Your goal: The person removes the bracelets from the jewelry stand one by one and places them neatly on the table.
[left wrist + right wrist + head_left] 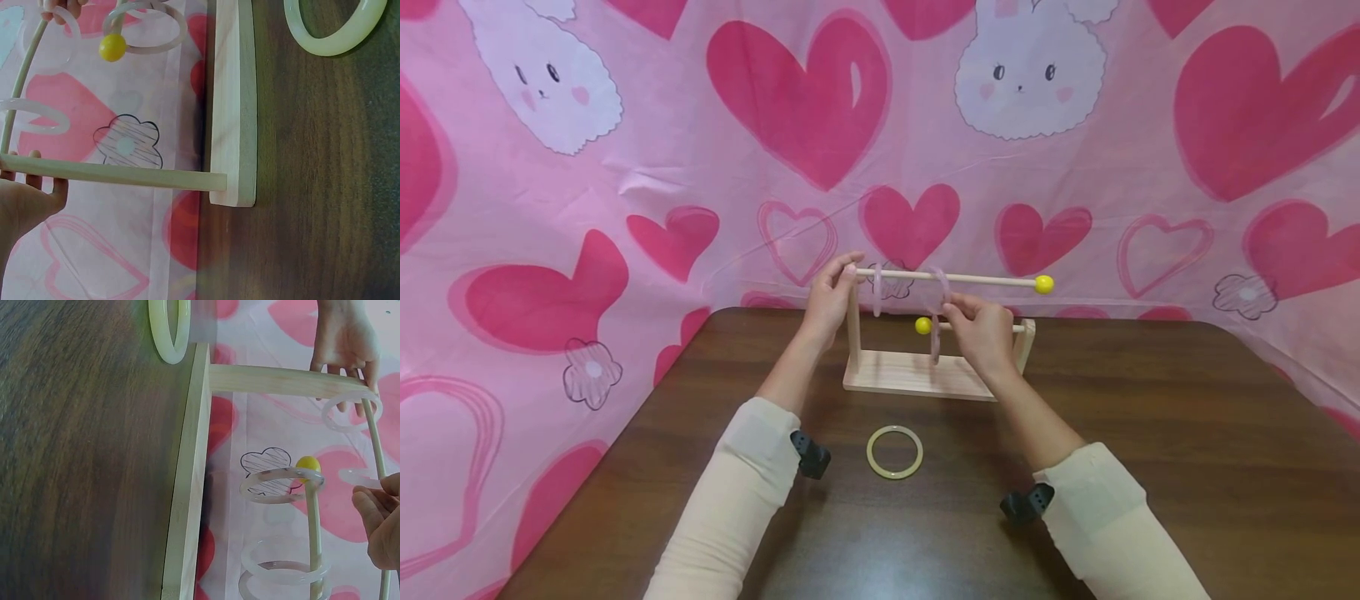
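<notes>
A wooden bangle stand (917, 377) has two rods, each tipped with a yellow ball. My left hand (829, 302) grips the top of its left post, fingers behind the wood. On the upper rod (992, 279), my right hand (987, 333) pinches a pale pink bangle (943, 285) between thumb and fingers. Another pale bangle (877, 293) hangs on that rod, close to the left post. A mottled bangle (275, 499) hangs on the lower rod (314, 531) near its ball. Clear bangles (286, 574) hang farther along it, hidden behind my right hand in the head view.
A yellowish bangle (895, 476) lies flat on the dark wooden table (700, 483), in front of the stand. Behind the table hangs a pink cloth (662, 150) printed with hearts and rabbits.
</notes>
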`<act>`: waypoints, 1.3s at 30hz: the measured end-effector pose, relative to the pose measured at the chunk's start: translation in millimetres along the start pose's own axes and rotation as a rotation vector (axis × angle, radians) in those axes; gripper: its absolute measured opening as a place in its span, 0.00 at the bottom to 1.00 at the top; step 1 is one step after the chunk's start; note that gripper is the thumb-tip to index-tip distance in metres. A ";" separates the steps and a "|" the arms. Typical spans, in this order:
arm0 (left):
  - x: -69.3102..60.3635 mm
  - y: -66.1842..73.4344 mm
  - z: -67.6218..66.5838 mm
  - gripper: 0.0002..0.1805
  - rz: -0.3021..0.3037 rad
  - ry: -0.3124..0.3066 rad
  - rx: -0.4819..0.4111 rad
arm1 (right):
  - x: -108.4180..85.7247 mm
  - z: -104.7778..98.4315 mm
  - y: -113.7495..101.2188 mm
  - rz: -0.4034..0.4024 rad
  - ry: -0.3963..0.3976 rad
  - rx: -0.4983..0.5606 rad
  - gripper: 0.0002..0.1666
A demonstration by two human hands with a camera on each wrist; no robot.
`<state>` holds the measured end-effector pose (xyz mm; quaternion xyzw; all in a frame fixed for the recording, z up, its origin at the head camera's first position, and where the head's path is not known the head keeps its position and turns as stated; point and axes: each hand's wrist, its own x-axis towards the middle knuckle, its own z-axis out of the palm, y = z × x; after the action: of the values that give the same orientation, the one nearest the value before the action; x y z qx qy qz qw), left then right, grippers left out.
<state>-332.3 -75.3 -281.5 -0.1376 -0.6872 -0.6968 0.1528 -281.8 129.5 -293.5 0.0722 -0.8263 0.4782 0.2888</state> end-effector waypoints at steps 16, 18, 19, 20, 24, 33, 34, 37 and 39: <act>-0.6 0.1 0.3 0.16 -0.002 0.006 -0.004 | -1.6 -1.6 -0.3 -0.044 0.131 -0.017 0.12; -0.6 0.1 0.4 0.16 -0.003 0.009 -0.003 | -2.1 -2.6 0.2 -0.047 0.158 -0.031 0.13; -0.6 0.1 0.4 0.16 -0.004 0.010 -0.002 | -2.1 -3.0 0.6 -0.051 0.170 -0.031 0.13; -0.7 0.2 0.5 0.16 -0.005 0.011 -0.003 | -2.1 -3.4 0.9 -0.057 0.183 -0.032 0.13; -0.7 0.1 0.4 0.16 -0.007 0.012 -0.002 | -1.4 -3.9 2.4 -0.088 0.205 0.012 0.13; -0.5 0.1 -0.3 0.16 0.006 0.005 0.004 | -1.7 -5.8 6.0 -0.125 0.253 0.069 0.11; -0.4 0.0 -0.3 0.16 0.006 0.005 0.005 | -2.1 -6.1 6.3 -0.127 0.263 0.061 0.11; 0.1 -0.5 -0.3 0.16 0.005 0.004 0.002 | -2.9 -6.8 7.3 -0.129 0.287 0.048 0.10; 0.3 -0.7 -0.2 0.16 0.004 0.004 0.001 | -2.9 -7.1 8.0 -0.129 0.296 0.064 0.10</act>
<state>-332.8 -75.5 -282.0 -0.1374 -0.6871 -0.6963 0.1555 -279.7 139.2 -298.4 0.0632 -0.7526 0.4901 0.4352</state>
